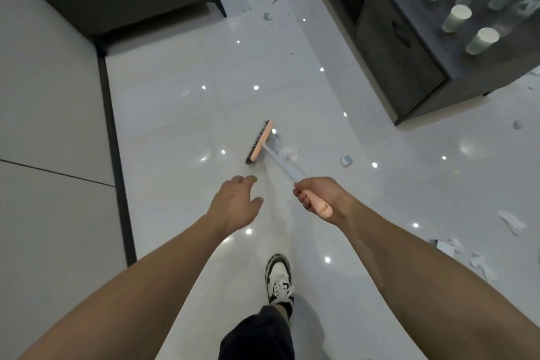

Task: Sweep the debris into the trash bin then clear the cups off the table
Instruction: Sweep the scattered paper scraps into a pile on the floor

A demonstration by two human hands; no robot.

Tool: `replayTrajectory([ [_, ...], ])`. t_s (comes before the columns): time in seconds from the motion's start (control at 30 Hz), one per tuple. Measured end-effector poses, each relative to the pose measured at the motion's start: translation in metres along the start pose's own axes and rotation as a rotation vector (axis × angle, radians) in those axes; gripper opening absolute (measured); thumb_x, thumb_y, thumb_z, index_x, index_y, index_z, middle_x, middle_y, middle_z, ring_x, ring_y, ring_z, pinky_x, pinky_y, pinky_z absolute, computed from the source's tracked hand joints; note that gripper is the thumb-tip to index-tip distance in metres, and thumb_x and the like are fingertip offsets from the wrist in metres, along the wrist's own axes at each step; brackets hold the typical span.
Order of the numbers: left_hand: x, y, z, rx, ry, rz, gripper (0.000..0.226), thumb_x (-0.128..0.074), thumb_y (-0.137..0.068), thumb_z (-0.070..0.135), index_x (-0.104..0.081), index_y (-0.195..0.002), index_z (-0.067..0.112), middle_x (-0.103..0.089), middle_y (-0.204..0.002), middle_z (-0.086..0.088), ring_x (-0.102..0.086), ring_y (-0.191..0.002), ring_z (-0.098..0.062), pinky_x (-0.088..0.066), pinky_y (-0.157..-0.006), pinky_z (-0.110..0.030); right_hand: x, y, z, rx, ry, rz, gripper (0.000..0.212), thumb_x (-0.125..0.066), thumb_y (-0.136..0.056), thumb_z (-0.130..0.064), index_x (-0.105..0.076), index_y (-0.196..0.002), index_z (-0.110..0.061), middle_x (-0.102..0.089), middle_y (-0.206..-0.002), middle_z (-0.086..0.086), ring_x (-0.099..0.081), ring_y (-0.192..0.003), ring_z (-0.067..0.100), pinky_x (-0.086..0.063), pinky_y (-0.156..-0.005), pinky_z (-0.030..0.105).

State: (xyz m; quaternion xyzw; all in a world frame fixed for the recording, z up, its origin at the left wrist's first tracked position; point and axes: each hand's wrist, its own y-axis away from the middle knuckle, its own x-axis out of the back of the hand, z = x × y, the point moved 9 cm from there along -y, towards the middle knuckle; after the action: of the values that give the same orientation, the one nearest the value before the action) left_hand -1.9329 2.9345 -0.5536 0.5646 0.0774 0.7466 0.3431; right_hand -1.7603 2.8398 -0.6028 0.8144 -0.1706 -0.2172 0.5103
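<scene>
Nearest: one shoe [279, 278] on the glossy floor [175, 102]. Left hand [233, 204], fingers loosely spread, holding nothing, just left of the broom [260, 142]. Right hand [317, 199], grip clamped on the broom's pink handle end. Broom head down on the floor; debris [289, 153] lies just right of it, more scattered farther right and beyond. Farthest right of the broom: dark desk [409, 73] carrying the cups [482, 40], all upright. Trash bin not visible. Judged: sweeping at an early stage, much debris left; cups untouched.
</scene>
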Motion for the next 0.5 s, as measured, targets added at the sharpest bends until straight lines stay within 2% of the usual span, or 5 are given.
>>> replayTrajectory([
  [0.1,-0.008,-0.017,-0.020,0.027,0.003,-0.019,0.056,-0.053,-0.094,0.039,-0.041,-0.144,0.018,-0.049,-0.135,-0.007,-0.047,-0.122,-0.027,-0.044,-0.097,-0.038,-0.007,-0.032,-0.013,-0.029,0.044,0.025,0.012,-0.059,-0.095,-0.006,-0.057,-0.103,0.003,-0.066,-0.085,0.016,-0.057,-0.056,0.016,-0.046,-0.043,0.020],
  [0.2,-0.023,-0.024,-0.030,0.041,-0.010,-0.066,0.055,-0.053,-0.094,0.038,-0.041,-0.144,0.018,-0.049,-0.135,-0.007,-0.046,-0.123,-0.028,-0.043,-0.099,-0.040,0.000,-0.047,-0.015,-0.027,0.300,0.133,0.009,-0.055,-0.096,-0.006,-0.058,-0.103,-0.002,-0.060,-0.078,0.014,-0.053,-0.055,0.020,-0.042,-0.046,0.024],
  [0.3,-0.032,-0.025,-0.026,0.046,-0.004,-0.110,0.055,-0.053,-0.094,0.038,-0.041,-0.144,0.018,-0.049,-0.135,-0.007,-0.046,-0.122,-0.027,-0.044,-0.099,-0.040,0.011,-0.040,0.001,-0.122,0.396,0.201,0.016,-0.049,-0.095,-0.012,-0.064,-0.095,-0.018,-0.052,-0.068,0.005,-0.045,-0.057,0.019,-0.039,-0.062,0.029],
  [0.37,-0.035,-0.025,-0.015,0.031,-0.004,-0.118,0.055,-0.053,-0.094,0.038,-0.041,-0.144,0.018,-0.049,-0.134,-0.007,-0.047,-0.122,-0.027,-0.044,-0.099,-0.039,0.023,-0.032,0.014,-0.167,0.368,0.236,0.025,-0.046,-0.096,-0.016,-0.067,-0.107,-0.023,-0.051,-0.072,0.005,-0.045,-0.063,0.019,-0.038,-0.070,0.031],
  [0.5,-0.033,-0.025,0.018,-0.016,-0.020,-0.095,0.055,-0.053,-0.095,0.038,-0.041,-0.145,0.018,-0.049,-0.136,-0.008,-0.046,-0.124,-0.028,-0.043,-0.099,-0.038,0.053,-0.018,0.033,-0.186,0.324,0.293,0.024,-0.047,-0.097,-0.015,-0.064,-0.112,-0.007,-0.052,-0.085,0.013,-0.049,-0.067,0.023,-0.041,-0.062,0.029],
])
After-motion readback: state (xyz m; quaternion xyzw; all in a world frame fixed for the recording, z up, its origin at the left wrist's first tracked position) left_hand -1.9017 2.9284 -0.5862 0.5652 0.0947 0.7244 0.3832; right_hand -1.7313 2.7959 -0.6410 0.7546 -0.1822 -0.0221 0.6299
